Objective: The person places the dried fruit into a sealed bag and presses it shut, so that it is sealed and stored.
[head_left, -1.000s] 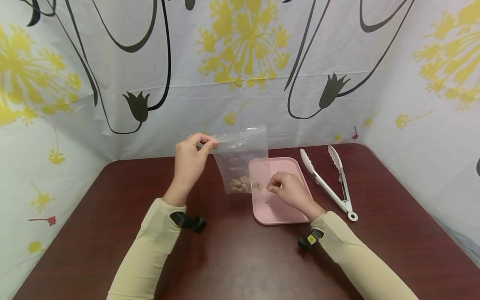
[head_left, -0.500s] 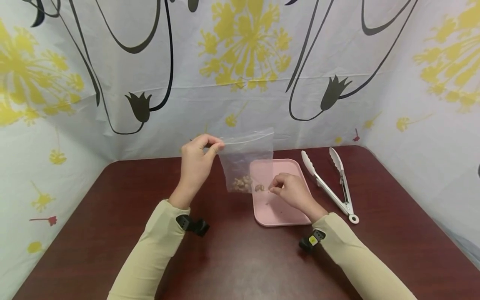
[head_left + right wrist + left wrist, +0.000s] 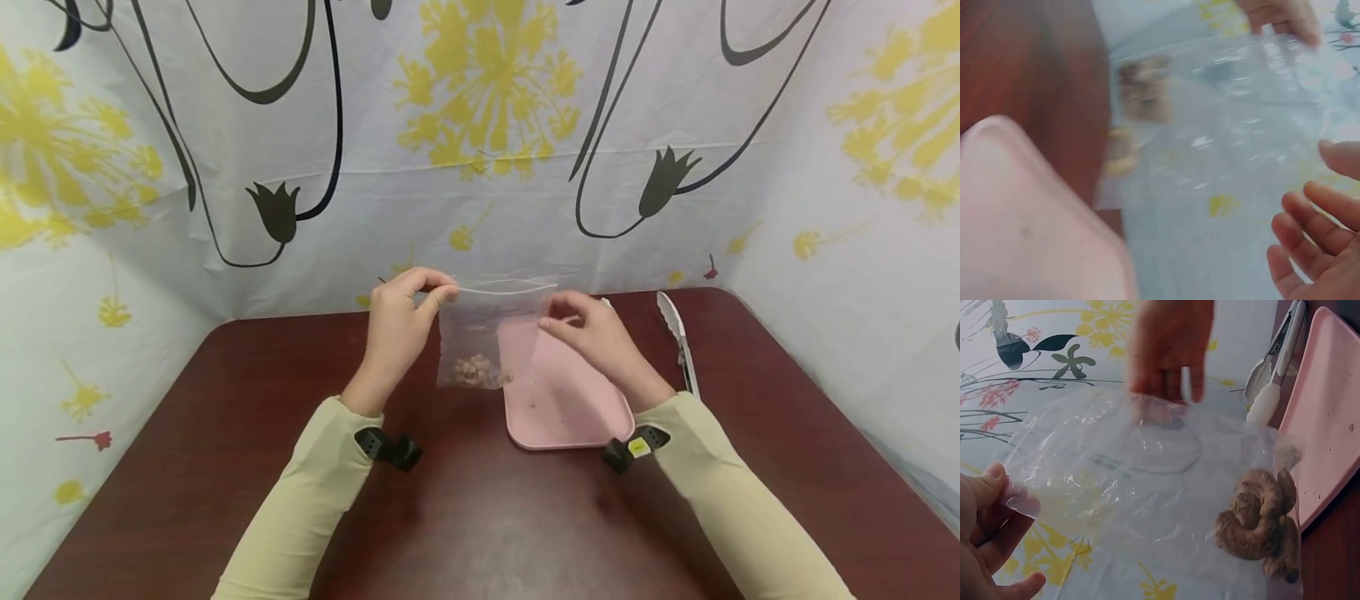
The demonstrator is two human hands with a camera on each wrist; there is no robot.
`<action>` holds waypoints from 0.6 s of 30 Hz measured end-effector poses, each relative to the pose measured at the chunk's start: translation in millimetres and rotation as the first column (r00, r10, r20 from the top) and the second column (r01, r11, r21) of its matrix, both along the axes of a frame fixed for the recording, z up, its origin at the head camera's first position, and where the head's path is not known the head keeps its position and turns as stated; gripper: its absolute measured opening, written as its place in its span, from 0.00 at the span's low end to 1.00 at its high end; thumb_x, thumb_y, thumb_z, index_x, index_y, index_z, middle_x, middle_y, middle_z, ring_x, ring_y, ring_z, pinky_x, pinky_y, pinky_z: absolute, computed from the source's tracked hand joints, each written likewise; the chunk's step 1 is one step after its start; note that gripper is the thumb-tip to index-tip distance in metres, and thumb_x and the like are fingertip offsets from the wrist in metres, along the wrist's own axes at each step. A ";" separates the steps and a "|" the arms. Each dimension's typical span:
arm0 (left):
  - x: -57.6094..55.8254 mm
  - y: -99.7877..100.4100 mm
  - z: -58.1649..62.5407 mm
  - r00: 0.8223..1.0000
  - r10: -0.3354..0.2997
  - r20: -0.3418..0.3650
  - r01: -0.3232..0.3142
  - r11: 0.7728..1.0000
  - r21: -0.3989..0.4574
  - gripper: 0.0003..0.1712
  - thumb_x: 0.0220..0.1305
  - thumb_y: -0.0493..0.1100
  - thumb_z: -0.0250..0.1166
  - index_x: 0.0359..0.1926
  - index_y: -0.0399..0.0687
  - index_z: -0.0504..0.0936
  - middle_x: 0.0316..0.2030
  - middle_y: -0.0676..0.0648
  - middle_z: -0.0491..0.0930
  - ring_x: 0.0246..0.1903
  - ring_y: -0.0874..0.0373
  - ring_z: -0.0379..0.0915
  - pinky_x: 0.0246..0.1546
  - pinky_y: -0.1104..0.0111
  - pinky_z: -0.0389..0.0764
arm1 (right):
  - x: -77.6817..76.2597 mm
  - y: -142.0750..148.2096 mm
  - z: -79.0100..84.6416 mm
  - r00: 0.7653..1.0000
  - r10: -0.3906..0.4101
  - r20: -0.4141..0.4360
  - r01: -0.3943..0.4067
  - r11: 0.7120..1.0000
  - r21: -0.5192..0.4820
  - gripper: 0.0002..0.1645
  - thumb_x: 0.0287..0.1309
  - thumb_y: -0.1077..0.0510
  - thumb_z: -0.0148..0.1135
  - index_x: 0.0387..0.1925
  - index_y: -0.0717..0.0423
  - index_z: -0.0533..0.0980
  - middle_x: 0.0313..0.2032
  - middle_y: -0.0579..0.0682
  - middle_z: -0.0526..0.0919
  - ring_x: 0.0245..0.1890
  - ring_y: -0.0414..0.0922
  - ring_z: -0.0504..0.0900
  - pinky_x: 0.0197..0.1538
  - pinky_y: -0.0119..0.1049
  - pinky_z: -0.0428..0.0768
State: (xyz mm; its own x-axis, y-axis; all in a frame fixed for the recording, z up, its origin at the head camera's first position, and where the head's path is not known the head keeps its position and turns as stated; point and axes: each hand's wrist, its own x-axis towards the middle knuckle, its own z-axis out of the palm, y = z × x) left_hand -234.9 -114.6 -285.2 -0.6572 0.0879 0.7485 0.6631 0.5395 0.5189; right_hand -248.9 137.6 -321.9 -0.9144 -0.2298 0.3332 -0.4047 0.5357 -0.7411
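Observation:
My left hand point(image 3: 393, 342) pinches the upper left corner of a clear zip bag point(image 3: 483, 329), which hangs upright with its mouth at the top. Brown, knobbly, curled pieces that look like ginger root point(image 3: 1257, 515) lie at the bottom of the bag. In the right wrist view a ring-like yellowish piece point(image 3: 1120, 152) sits apart from the darker lump. My right hand point(image 3: 603, 337) is at the bag's right edge, below the zip. Its thumb and fingers stand apart and relaxed in the right wrist view, holding nothing.
Behind and below the bag lies a pink tray point(image 3: 570, 417) with a few dark specks on it. White-tipped tongs point(image 3: 678, 333) lie spread to its right, partly hidden by my right arm. A patterned cloth point(image 3: 480, 208) hangs behind the dark red table point(image 3: 300, 433).
My right hand has risen from over the tray to the bag's right edge, its fingers now spread. The left hand has shifted slightly right with the bag, whose top now sits lower.

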 end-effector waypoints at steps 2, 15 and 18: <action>-0.2 -0.7 -0.7 1.000 -0.002 0.008 0.002 1.000 0.000 0.07 0.57 0.42 0.68 0.33 0.42 0.85 0.29 0.46 0.85 0.32 0.56 0.80 0.34 0.65 0.79 | 0.4 -2.4 11.9 1.000 -0.014 -0.005 0.014 0.999 -0.030 0.16 0.60 0.55 0.64 0.46 0.60 0.79 0.40 0.56 0.84 0.39 0.45 0.81 0.44 0.36 0.78; -2.4 -4.6 -6.3 0.997 0.028 0.078 -0.028 1.000 0.007 0.08 0.58 0.43 0.67 0.32 0.42 0.85 0.28 0.46 0.85 0.31 0.56 0.81 0.32 0.64 0.78 | 3.3 -12.0 31.2 0.997 -0.057 -0.047 0.048 0.983 -0.177 0.11 0.57 0.54 0.67 0.37 0.58 0.83 0.34 0.47 0.84 0.29 0.35 0.79 0.35 0.28 0.77; -3.9 -5.2 -8.2 0.994 0.010 0.112 -0.016 0.998 0.055 0.08 0.58 0.43 0.67 0.32 0.42 0.85 0.29 0.45 0.85 0.30 0.56 0.81 0.32 0.66 0.78 | 3.4 -13.2 32.5 0.994 -0.060 -0.087 0.041 0.978 -0.206 0.10 0.56 0.55 0.68 0.35 0.58 0.84 0.27 0.41 0.82 0.26 0.36 0.76 0.32 0.27 0.75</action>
State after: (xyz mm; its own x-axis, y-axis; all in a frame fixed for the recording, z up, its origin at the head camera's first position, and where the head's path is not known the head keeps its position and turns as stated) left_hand -238.8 -119.8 -293.3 -0.7380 0.0389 0.6737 0.5923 0.5155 0.6192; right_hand -245.5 124.4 -289.4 -0.8861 -0.1027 0.4520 -0.4529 0.3991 -0.7972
